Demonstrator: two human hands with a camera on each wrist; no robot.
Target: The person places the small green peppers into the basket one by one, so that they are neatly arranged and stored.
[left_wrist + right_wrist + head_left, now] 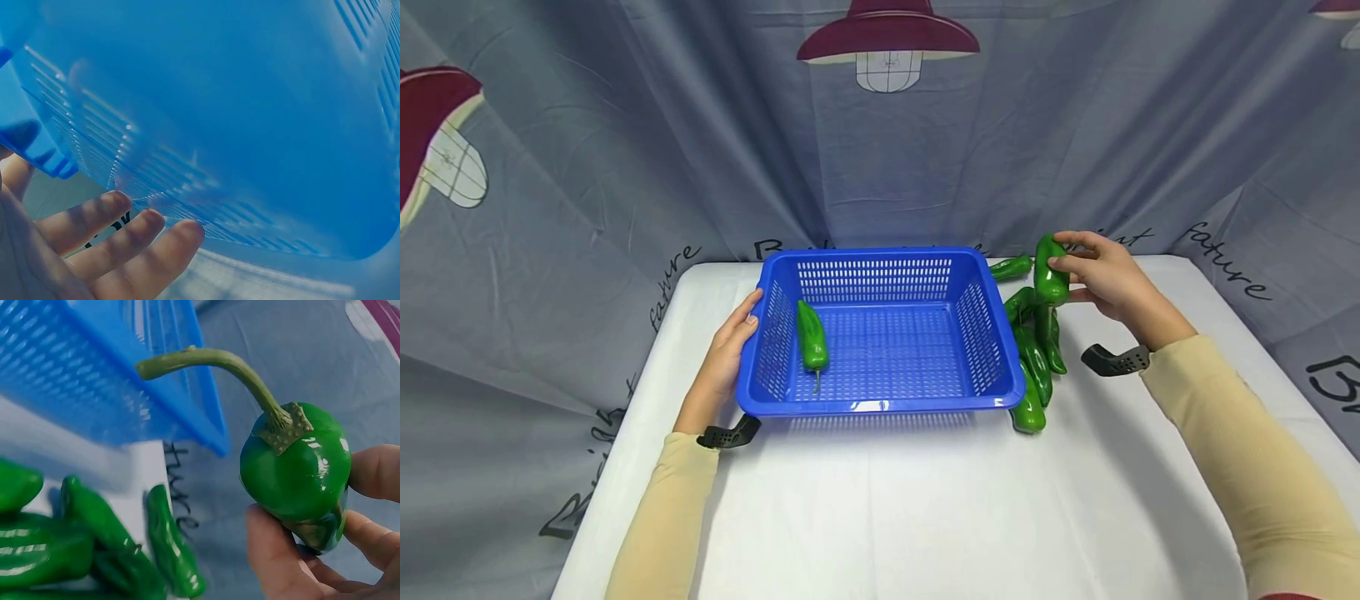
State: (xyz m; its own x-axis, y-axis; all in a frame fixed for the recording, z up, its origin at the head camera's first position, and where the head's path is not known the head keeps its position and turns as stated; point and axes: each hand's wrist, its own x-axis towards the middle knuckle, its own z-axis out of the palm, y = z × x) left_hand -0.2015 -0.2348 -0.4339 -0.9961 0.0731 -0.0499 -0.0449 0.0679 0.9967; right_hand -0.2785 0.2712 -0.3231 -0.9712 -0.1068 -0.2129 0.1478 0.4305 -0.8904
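A blue plastic basket (pixel 880 407) with slotted walls sits at the middle of the table. One green pepper (pixel 812 335) lies inside it, toward the left, stem facing the near side. My left hand (pixel 727 346) grips the basket's left side; in the left wrist view several fingers (pixel 150 250) lie against the outer slotted wall. Beyond the basket's right rim, my right hand (pixel 1108 279) holds another green pepper (pixel 1049 271) between thumb and fingers, above a pile of green peppers (pixel 1033 367). The right wrist view shows this held pepper (pixel 297 465) with its curved stem toward the camera.
The white tabletop (pixel 880 508) spreads in front of the basket. A grey-blue curtain (pixel 880 183) printed with red lamps and lettering hangs behind and beside the table. One more loose pepper (pixel 1011 267) lies near the basket's far right corner.
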